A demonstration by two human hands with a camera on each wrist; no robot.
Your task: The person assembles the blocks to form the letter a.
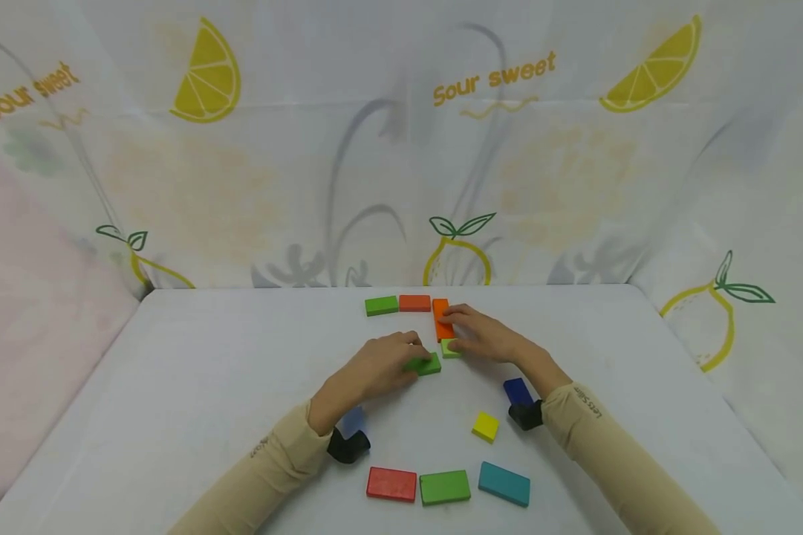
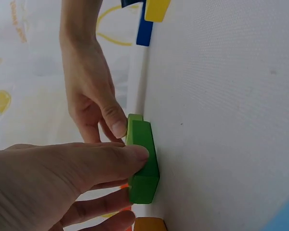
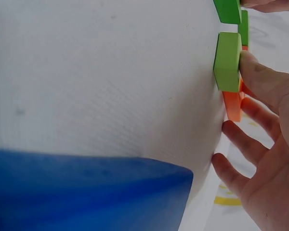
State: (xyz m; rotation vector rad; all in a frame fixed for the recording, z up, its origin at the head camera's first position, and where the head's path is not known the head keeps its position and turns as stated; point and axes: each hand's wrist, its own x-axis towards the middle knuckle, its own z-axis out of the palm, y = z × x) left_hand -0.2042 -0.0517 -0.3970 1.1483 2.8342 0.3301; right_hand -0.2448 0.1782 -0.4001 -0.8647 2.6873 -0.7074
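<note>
My left hand (image 1: pixel 381 364) pinches a green block (image 1: pixel 430 365) lying on the white table. In the left wrist view its thumb sits on the near side of that green block (image 2: pixel 143 163), with the other fingers on the far side, partly hidden. Just right of it is a shorter light green block (image 1: pixel 450 348). My right hand (image 1: pixel 486 336) has its thumb against this light green block (image 3: pixel 228 62), fingers spread and fairly straight. Those fingers reach over an upright-running orange block (image 1: pixel 443 327), which stretches away behind the light green one.
A green block (image 1: pixel 382 306) and a red-orange block (image 1: pixel 414 303) lie at the back. Nearer are a red block (image 1: pixel 391 484), another green block (image 1: pixel 444 487), a teal block (image 1: pixel 504 484) and a yellow block (image 1: pixel 486 427). Blue blocks (image 1: pixel 518 391) lie by both wrists.
</note>
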